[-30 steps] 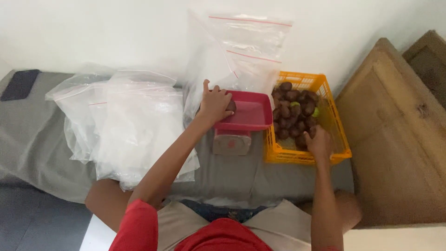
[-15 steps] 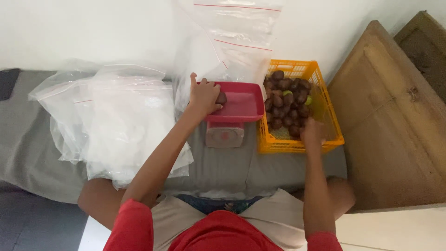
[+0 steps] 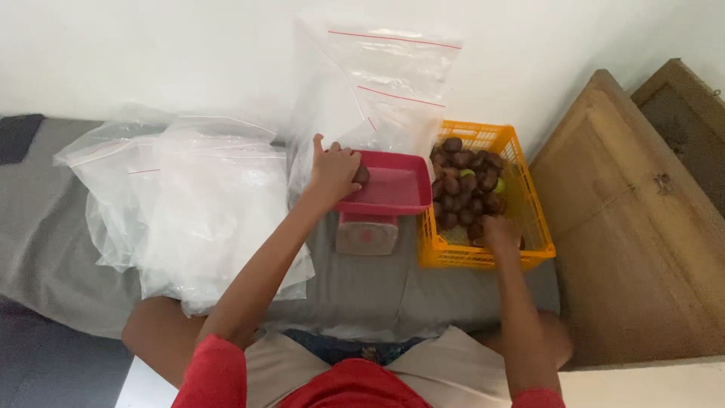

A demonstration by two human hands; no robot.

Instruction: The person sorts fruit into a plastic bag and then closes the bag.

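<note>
1. Over the grey mattress (image 3: 362, 279), the left hand (image 3: 334, 171) is curled around a dark brown fruit (image 3: 362, 174), pressing it against the left rim of the pink tray (image 3: 389, 189).
2. That tray sits on a small scale (image 3: 367, 233), just beside the yellow basket (image 3: 521, 200).
3. Down at the basket's near end, the right hand (image 3: 500, 233) lies among the brown fruits (image 3: 467, 185); I cannot tell whether its fingers are closed on one.
4. Clear zip bags lean on the wall (image 3: 377, 91) behind the tray, and more lie heaped on the left (image 3: 189, 204).
5. Risk, as I judge it: the left hand's weight on the rim could tip the tray off the scale.
6. A fruit let go at the edge may roll onto the mattress.
7. Soft bedding could let the scale rock.
</note>
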